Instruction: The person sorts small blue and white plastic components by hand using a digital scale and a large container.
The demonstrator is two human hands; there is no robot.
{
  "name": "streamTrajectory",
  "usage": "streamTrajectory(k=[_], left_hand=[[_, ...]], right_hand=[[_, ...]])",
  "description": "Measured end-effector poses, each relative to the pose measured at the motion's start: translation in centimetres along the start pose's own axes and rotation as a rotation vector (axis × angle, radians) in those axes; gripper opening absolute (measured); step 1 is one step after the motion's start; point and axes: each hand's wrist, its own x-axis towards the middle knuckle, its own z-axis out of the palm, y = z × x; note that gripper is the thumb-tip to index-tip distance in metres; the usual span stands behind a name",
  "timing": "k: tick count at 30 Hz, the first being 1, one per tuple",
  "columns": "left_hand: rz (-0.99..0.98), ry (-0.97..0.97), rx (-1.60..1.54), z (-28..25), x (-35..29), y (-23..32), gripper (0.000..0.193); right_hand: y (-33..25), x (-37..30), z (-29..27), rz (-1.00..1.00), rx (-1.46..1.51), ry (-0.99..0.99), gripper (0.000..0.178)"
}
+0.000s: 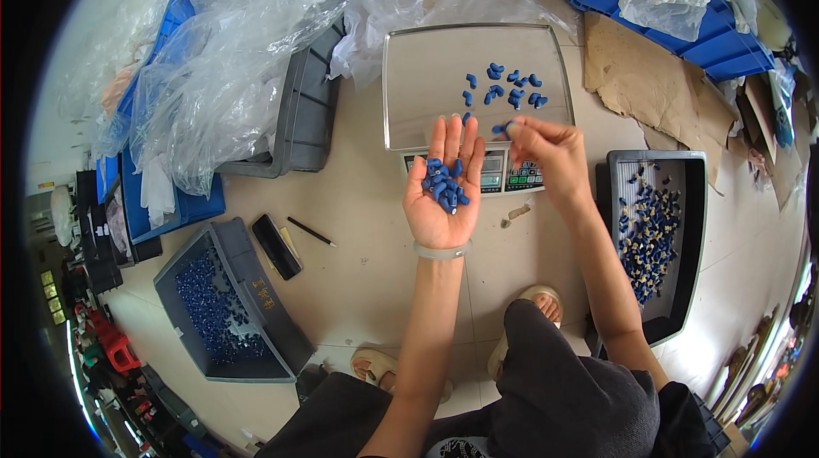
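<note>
My left hand is turned palm up with its fingers stretched out, cradling a pile of small blue bent parts. It is just in front of the weighing scale's metal pan. My right hand is closed in a pinch on a small blue bent part near the pan's front edge. Farther back on the pan lie several loose blue parts, some close together. The scale's keypad shows partly between my hands.
A dark grey bin at right holds many blue and pale parts. Another grey bin at left holds small blue pieces. Beside it lie a phone and a pen. Plastic bags cover crates behind; cardboard lies at far right.
</note>
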Motion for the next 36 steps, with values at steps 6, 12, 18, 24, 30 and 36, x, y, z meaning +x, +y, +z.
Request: streamTrajectory(k=[6, 12, 18, 24, 30, 36], left_hand=[[0.018, 0.01, -0.023, 0.3, 0.1, 0.1, 0.05], [-0.021, -0.012, 0.073, 0.2, 0.3, -0.7, 0.05], [-0.017, -0.029, 0.078, 0.1, 0.2, -1.3, 0.049], [0.033, 0.039, 0.058, -0.3, 0.0, -0.9, 0.05], [0.002, 0.043, 0.173, 0.4, -0.1, -0.5, 0.05], [-0.133, 0.108, 0.245, 1.3, -0.3, -1.7, 0.049]], right_hand=[[-0.8, 2.2, -2.1, 0.242, 0.447, 0.133, 0.02], [-2.1, -0.3, -0.2, 0.242, 0.308, -0.046, 0.019], [-2.4, -0.9, 1.4, 0.1, 0.01, -0.001, 0.02], [-1.5, 2.1, -1.4, -0.09, -0.383, 0.192, 0.023], [-3.1, 0.5, 1.0, -0.424, -0.724, 0.308, 0.028], [-2.7, -1.6, 3.2, -0.735, -0.893, -0.217, 0.041]])
